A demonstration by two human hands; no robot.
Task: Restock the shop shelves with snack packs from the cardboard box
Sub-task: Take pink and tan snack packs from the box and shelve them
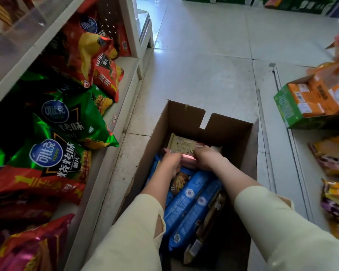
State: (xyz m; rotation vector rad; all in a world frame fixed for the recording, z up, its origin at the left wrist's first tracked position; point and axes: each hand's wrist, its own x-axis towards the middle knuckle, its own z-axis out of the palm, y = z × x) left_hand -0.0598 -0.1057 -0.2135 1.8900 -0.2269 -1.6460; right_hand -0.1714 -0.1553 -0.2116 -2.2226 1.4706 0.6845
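Pick-up step: left hand [171, 161] and right hand [205, 157] clasp pink packs [188, 160] inside the cardboard box [231, 130]; next, lift clear toward the shelf [123, 75].

Single head-worn wide-angle view, looking forward and steeply down into an open cardboard box [186, 122] on a pale tiled floor [207, 61]. Close to the action: both forearms entering from the bottom edge, left hand [171, 163] and right hand [205, 157] meeting near frame centre inside the box. Strong lens bending at the edges, with a shelf of crisp bags [67, 122] curving up the left side, more stocked shelving [311, 102] at the right edge, and the aisle stretching away toward the top.
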